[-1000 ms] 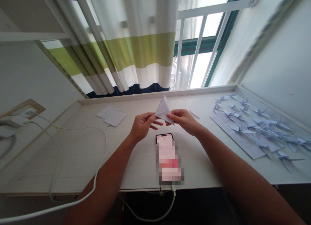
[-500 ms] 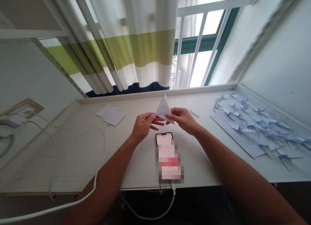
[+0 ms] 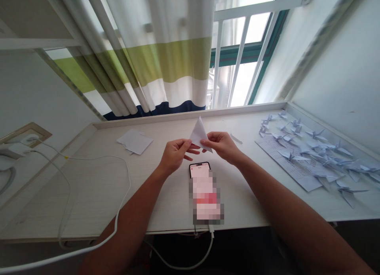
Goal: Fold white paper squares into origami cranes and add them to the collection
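A white sheet of paper folded into a triangle (image 3: 199, 133) is held up over the middle of the desk, its point upward. My left hand (image 3: 176, 153) pinches its lower left corner between thumb and fingers. On the lower right side, my right hand (image 3: 222, 145) grips it, thumb pressed on the front face. The other fingers of both hands curl loosely beneath or behind the paper. Just below the hands lies a phone (image 3: 199, 168) with its screen lit and partly blurred out.
Several folded paper cranes (image 3: 320, 150) cover the desk's right side, some on a printed sheet (image 3: 292, 164). Loose white squares of paper (image 3: 139, 143) lie at the left. A paper strip (image 3: 236, 138) rests right of my hands. A white cable (image 3: 129, 176) crosses my left forearm.
The whole view has shifted very slightly. Both hands keep the same grip on the folded paper, which looks unchanged in shape.
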`<action>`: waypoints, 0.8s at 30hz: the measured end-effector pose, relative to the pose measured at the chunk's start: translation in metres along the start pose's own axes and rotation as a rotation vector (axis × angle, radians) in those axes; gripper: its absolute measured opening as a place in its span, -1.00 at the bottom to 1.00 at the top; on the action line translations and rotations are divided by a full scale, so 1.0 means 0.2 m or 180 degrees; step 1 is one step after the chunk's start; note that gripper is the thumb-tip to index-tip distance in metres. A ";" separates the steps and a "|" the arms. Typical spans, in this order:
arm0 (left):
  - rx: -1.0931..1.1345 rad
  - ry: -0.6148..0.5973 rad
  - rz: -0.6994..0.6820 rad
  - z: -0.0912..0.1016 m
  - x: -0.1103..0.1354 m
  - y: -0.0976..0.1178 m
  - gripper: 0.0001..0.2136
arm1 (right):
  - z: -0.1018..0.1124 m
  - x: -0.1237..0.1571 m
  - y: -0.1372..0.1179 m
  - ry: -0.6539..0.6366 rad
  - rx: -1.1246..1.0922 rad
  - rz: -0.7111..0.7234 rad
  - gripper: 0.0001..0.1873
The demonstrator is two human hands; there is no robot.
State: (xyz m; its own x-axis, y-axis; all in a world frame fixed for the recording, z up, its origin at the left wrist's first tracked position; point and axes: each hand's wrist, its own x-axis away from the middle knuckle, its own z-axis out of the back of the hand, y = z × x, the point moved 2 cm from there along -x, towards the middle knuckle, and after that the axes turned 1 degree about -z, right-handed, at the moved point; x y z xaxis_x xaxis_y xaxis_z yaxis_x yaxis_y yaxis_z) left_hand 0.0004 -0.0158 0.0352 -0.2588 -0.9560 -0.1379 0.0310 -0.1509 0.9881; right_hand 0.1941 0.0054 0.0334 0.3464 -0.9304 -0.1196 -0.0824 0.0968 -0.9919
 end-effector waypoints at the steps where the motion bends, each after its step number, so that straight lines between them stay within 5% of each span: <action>1: -0.0005 0.0005 -0.0010 0.00 0.00 0.00 -0.58 | 0.00 0.00 0.00 -0.0023 -0.0002 -0.0025 -0.60; 13: -0.0366 -0.0138 -0.0222 -0.01 0.01 -0.02 -0.63 | 0.02 0.00 -0.01 0.0076 -0.0201 0.0117 -0.59; 24: -0.0737 -0.0573 -0.0393 -0.03 0.03 -0.02 -0.67 | 0.05 -0.01 -0.01 0.0622 -0.0301 0.0422 -0.66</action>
State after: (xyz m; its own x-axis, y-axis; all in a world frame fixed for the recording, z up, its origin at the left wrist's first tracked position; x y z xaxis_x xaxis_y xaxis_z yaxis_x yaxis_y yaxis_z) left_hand 0.0048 -0.0216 0.0307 -0.4403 -0.8702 -0.2212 0.2023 -0.3361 0.9198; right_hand 0.2023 0.0108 0.0362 0.1402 -0.9633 -0.2288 -0.2054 0.1977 -0.9585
